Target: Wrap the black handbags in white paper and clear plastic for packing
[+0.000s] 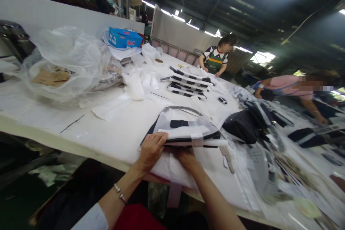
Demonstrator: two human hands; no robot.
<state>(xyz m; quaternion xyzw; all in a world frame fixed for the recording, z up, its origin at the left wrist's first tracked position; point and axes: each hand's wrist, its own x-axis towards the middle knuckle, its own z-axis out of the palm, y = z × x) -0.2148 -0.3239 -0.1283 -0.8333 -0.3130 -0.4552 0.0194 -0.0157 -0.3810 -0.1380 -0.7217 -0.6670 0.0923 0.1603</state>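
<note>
A folded black-and-white garment in a clear plastic bag (185, 129) lies on the white table (107, 129) in front of me. My left hand (151, 151) rests on the bag's near left edge, fingers curled over it. My right hand (187, 160) is at the near edge too, its fingers tucked under the bag and hidden. A black tab shows on top of the folded piece.
A stack of bagged black-and-white pieces (188, 82) sits farther back. Crumpled plastic bags (70, 61) and a blue box (124, 38) lie at the left. Dark garments (242, 124) pile at the right. Two people (217, 59) work across the table.
</note>
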